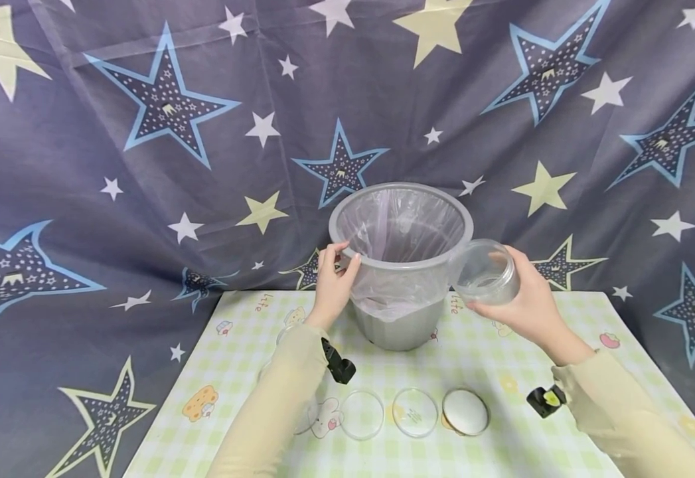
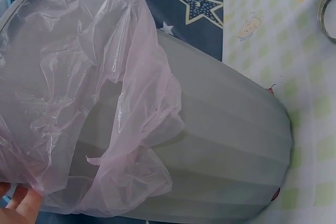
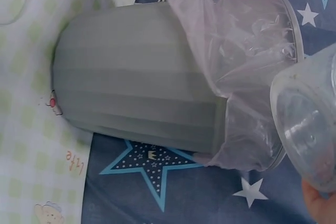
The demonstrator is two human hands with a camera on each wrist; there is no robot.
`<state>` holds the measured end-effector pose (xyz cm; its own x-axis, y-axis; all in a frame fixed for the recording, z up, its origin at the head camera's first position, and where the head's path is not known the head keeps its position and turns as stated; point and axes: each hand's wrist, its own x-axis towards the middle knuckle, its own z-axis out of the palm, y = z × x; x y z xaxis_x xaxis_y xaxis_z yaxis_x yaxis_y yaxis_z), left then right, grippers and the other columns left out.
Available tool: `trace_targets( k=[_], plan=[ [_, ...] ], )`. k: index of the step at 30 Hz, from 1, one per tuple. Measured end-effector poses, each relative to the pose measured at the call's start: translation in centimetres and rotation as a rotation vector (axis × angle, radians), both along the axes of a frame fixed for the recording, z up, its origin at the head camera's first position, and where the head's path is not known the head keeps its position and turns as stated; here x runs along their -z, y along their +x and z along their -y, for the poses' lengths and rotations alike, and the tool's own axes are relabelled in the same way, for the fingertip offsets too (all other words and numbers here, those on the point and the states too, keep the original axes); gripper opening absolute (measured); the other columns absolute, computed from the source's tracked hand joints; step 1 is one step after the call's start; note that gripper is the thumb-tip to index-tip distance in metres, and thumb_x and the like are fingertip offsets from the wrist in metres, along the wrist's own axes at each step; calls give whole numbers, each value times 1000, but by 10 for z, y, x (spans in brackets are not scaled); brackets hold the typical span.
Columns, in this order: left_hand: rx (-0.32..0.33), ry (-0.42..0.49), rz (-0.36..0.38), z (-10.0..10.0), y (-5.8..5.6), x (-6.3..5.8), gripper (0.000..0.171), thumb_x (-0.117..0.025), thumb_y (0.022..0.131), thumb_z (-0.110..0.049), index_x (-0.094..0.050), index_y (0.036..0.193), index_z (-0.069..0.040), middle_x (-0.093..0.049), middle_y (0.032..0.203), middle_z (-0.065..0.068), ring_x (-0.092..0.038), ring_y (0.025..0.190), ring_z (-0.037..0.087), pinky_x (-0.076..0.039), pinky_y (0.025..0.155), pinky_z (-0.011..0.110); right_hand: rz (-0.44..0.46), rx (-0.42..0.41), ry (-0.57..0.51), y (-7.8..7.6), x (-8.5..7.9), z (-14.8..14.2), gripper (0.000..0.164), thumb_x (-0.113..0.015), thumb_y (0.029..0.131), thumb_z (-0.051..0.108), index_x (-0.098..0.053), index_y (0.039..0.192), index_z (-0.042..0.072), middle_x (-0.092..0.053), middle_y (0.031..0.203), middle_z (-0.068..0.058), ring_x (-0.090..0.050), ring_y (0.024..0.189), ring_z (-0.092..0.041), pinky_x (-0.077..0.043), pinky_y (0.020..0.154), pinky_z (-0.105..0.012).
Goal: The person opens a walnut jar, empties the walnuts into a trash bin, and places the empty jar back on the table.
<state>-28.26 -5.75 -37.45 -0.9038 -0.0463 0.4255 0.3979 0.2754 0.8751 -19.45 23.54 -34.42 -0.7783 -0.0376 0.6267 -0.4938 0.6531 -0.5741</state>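
A grey trash bin stands upright on the table, lined with a thin pinkish clear bag folded down over its rim. My left hand grips the bin's rim at its left side, thumb and fingers on the bag-covered edge. In my right hand is a clear plastic jar, held tilted right beside the bin's right rim. The jar looks see-through with nothing visible inside. In the right wrist view, the jar's round end overlaps the rim of the bin.
In front of the bin lie a clear round dish, another with markings, and a white disc with a metallic rim. More clear discs are partly hidden under the left sleeve. A star-patterned curtain hangs behind the checkered tabletop.
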Motion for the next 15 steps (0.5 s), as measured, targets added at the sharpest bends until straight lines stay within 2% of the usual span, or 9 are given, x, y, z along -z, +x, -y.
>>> trace_targets(
  k=[3,5,7,10,12,15],
  plan=[
    [3,-5,9,1,0,-1,34,-57,94,-18,-49,126,-8,-40,125,17,-43,111,29,-48,96,42,-3,-21,-5,3,6,-4,87,-87,54,4,-45,130,-2,-59,117,-19,-51,105,-17,-34,85,-16],
    [3,-5,9,2,0,-1,34,-57,95,-18,-49,126,-8,-40,125,17,-43,111,28,-48,96,42,6,-29,-9,5,12,-7,88,-88,54,4,-45,131,-1,-59,116,-18,-47,104,-6,-31,84,-11],
    [2,-2,6,2,-1,-1,34,-57,95,-19,-50,126,-8,-40,125,17,-43,112,29,-48,97,43,24,-18,1,7,18,-10,88,-88,55,6,-44,131,0,-60,115,-17,-47,102,-3,-32,84,-11],
    [9,8,-7,2,0,0,34,-57,95,-20,-50,126,-8,-40,126,18,-43,113,32,-47,97,45,67,1,11,10,28,-15,89,-88,56,8,-43,132,0,-60,114,-19,-52,101,-13,-34,82,-13],
    [22,16,0,0,8,-9,34,-56,95,-17,-49,126,-4,-39,126,20,-42,114,37,-47,98,47,99,17,15,12,36,-18,87,-88,58,10,-43,132,-1,-60,113,-21,-54,99,-26,-36,81,-15],
    [37,28,2,0,7,-9,35,-56,95,-14,-48,127,-2,-38,127,22,-41,116,41,-46,98,49,160,40,4,12,48,-25,86,-87,61,13,-42,133,-1,-57,115,-23,-54,101,-37,-39,82,-27]
  ],
)
